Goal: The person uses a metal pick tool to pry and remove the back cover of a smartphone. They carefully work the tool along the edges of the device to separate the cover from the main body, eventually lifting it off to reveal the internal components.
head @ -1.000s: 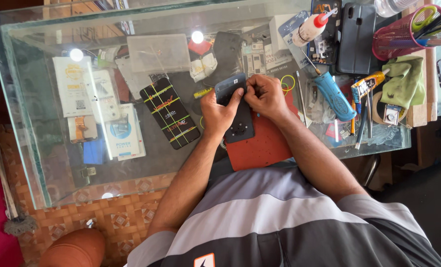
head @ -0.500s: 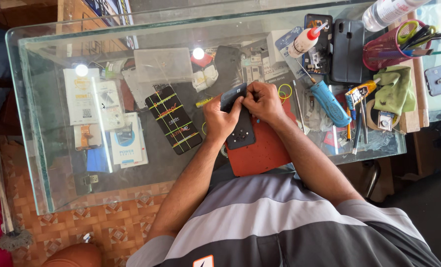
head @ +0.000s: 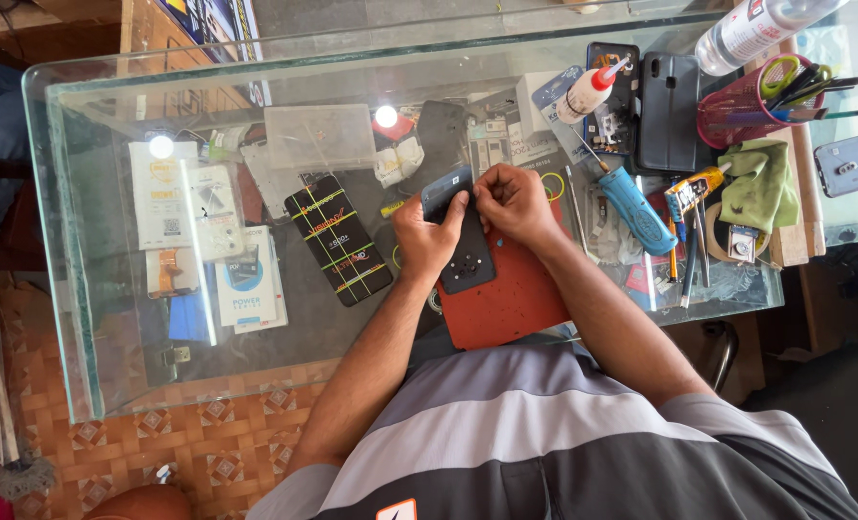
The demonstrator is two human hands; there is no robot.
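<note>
Dark flat phone (head: 463, 246), both hands gripping, red mat (head: 511, 303)

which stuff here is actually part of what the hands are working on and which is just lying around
In use:
- left hand and right hand, both gripping the dark phone
- red mat under the phone

Lying about:
- blue-handled tool
- black striped box
- glue bottle
- pink pen cup
- green cloth

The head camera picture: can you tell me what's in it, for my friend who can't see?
A person's left hand and right hand hold a dark phone over a red mat on a glass table. A blue tool, a green cloth and a pink pen cup lie to the right.
</note>
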